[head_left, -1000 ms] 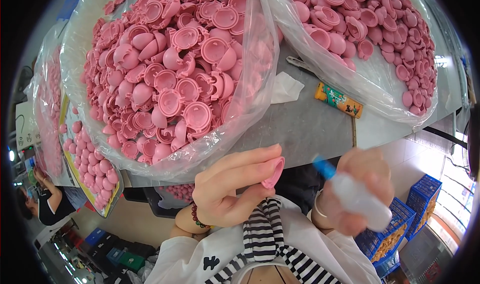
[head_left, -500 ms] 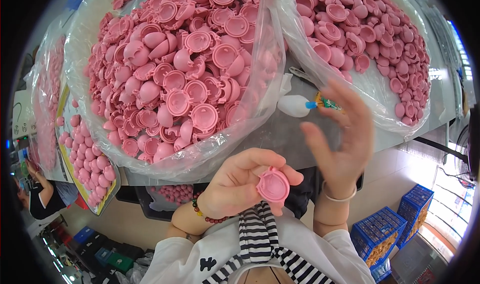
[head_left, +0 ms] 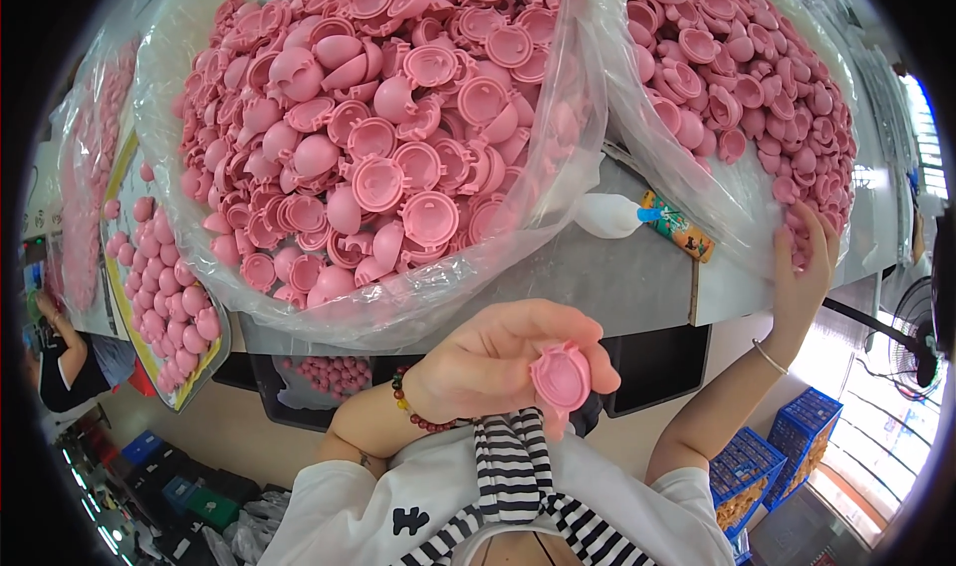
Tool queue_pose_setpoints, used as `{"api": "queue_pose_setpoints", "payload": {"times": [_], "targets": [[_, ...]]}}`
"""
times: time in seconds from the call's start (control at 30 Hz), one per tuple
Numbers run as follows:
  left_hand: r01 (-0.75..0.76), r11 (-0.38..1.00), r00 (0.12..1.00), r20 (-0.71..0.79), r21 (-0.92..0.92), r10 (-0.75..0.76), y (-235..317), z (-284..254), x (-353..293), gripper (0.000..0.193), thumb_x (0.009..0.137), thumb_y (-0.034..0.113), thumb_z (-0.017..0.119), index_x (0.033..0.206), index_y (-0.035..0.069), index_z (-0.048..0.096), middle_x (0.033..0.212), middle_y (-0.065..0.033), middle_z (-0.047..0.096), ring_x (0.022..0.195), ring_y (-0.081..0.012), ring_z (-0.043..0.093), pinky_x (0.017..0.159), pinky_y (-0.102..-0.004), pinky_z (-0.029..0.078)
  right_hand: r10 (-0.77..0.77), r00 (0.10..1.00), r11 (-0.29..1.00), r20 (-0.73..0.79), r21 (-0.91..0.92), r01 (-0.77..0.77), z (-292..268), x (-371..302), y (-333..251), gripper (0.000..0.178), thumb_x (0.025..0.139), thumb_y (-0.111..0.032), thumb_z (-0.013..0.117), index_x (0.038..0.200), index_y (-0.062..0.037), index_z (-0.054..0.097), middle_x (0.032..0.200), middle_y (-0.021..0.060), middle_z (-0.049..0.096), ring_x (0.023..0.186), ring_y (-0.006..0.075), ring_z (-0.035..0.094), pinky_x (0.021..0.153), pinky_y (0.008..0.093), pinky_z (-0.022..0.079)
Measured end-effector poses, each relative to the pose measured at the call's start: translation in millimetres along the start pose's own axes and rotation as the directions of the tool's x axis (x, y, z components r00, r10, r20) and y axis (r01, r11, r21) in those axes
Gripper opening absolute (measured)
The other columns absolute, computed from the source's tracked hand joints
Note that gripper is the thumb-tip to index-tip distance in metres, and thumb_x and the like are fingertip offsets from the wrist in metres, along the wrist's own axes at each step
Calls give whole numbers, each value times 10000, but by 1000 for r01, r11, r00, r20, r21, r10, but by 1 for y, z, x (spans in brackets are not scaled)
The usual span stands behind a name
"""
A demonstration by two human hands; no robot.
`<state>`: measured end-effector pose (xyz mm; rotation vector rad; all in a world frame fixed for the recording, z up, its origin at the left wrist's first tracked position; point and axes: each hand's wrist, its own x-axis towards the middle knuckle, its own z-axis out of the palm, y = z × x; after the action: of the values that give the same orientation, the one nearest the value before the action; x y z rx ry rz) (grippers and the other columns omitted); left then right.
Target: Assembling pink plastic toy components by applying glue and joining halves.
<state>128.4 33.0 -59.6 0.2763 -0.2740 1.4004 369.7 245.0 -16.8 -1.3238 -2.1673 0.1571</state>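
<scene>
My left hand [head_left: 498,359] grips a pink plastic half-shell [head_left: 564,377] between thumb and fingers in front of my chest, its hollow side facing up. Over at the right, my right hand [head_left: 809,252] reaches into the near edge of a clear plastic bag [head_left: 732,223] piled with similar pink half-shells [head_left: 717,78]. Its fingers curl down over shells there; whether it has hold of one I cannot make out. A larger pile of pink half-shells [head_left: 378,183] fills another clear bag to the left.
A white squeeze bottle with a blue tip [head_left: 609,216] lies on the grey table [head_left: 558,277] beside a green-orange packet [head_left: 679,232]. Closed pink balls [head_left: 164,307] cover a yellow-edged tray at left. Below the table is a dark bin [head_left: 334,382]; blue crates [head_left: 802,432] stand right.
My right hand has moved right, from above the squeeze bottle to the shells in the right bag. My left hand still holds its half-shell, slightly turned.
</scene>
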Motion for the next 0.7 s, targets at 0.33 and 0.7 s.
{"api": "queue_pose_setpoints", "payload": {"times": [0.33,0.7], "targets": [[-14,982,969,-239,191,60,4,17,0,465,809,126,580,1211,64,356,1165,-213,453,824,-230,591,709,-302,505,189,981,982,48,-35,-187,2,-2,-32,370,754,-123,625,1109,-74,535,849,58,573,739,119,524,615,211,411],[47,995,916,-393,-84,-77,10,26,2,501,769,123,634,1186,38,370,1141,-252,478,792,-282,612,676,-318,522,-301,910,921,285,336,199,24,-54,-129,422,561,18,682,966,-19,570,843,89,557,719,251,537,675,318,435]]}}
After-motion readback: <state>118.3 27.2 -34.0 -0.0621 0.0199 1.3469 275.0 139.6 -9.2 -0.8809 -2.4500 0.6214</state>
